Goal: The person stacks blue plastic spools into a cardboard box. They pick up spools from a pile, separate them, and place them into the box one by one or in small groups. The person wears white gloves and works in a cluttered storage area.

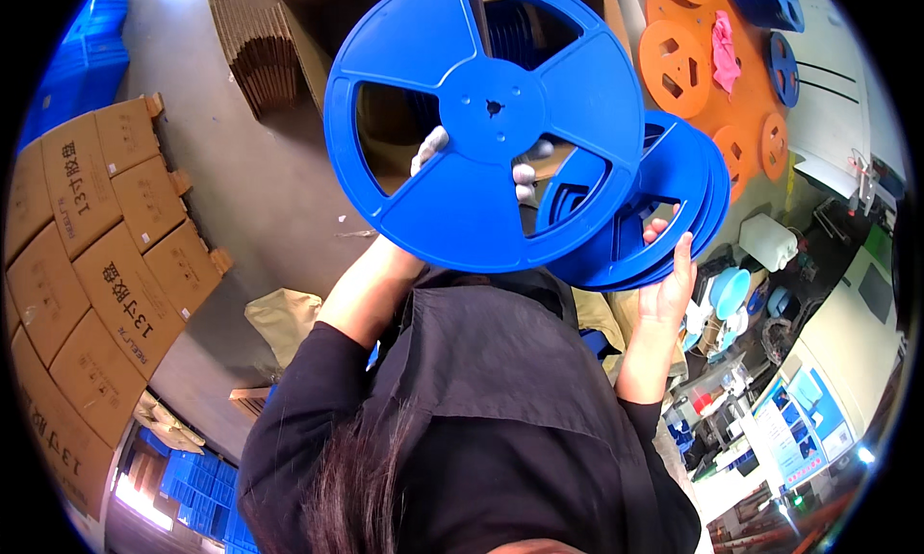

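Note:
My left hand (430,151) is closed on a large blue plastic reel (486,207) with a round hub and wide cut-out windows. White-covered fingertips show through two of its windows, while the reel hides the rest of the hand. At the right, my right hand (671,284) grips several stacked blue reels (707,203) by their lower right rim. Its fingertips poke through an opening in the stack, and the thumb lies along the edge. The large reel overlaps the left part of that stack. Below and behind the large reel is an open cardboard box (306,49) with more blue reels inside.
Flattened cardboard (252,49) stands beside the box. Stacked cartons (91,294) fill the left. An orange surface (707,111) at the upper right bears orange reels (674,68) and a pink cloth (724,53). A white jug (768,243) and pale machines (847,361) are at the right.

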### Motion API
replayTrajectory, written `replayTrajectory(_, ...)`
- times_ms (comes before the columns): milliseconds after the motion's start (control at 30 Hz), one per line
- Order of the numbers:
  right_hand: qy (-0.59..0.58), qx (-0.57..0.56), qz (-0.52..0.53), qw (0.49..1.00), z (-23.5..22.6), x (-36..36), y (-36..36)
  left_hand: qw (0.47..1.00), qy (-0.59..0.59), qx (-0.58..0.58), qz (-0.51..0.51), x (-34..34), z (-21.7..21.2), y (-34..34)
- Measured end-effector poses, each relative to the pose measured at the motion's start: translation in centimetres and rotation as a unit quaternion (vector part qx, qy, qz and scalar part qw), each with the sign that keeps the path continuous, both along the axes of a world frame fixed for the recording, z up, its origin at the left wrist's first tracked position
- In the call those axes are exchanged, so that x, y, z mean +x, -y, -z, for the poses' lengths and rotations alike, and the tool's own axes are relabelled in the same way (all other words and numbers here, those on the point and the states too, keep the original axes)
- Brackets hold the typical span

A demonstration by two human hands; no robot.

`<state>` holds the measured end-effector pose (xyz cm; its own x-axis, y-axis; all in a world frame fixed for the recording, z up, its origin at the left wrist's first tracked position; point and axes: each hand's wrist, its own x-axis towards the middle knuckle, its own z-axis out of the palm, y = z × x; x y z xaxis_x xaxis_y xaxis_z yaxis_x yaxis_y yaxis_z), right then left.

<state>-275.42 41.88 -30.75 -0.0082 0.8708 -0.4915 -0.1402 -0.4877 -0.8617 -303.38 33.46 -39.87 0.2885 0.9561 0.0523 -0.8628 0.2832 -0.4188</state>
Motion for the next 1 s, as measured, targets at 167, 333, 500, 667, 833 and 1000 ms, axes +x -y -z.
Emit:
replayTrajectory(167, -0.043, -0.017, 0.052, 0.998, 0.0, 0.6, 0.0, 0.998, 0.024, -0.057, 0.018, -0.8, 0.2, -0.3)
replayTrajectory(333, -0.161, 0.002, 0.077, 0.984, -0.2, 2.9, 0.0, 0.998, -0.004, -0.065, -0.014, -1.0, -1.0, -0.3)
replayTrajectory(500, -0.241, 0.059, 0.040, 0.968, 0.0, 5.0, 0.4, 0.998, -0.050, -0.012, -0.039, -1.1, -0.7, -0.6)
replayTrajectory(667, -0.359, 0.070, 0.005, 0.931, 0.4, 5.3, -0.4, 0.977, -0.129, 0.009, -0.167, -3.3, 0.2, 0.7)
replayTrajectory(833, -0.463, 0.084, 0.005, 0.883, 1.6, 5.3, -0.9, 0.958, -0.170, -0.011, -0.232, -6.4, -0.8, 1.9)
replayTrajectory(1000, -0.501, 0.059, 0.023, 0.863, 1.8, 4.6, -1.2, 0.952, -0.199, -0.012, -0.230, -8.7, 0.7, 3.2)
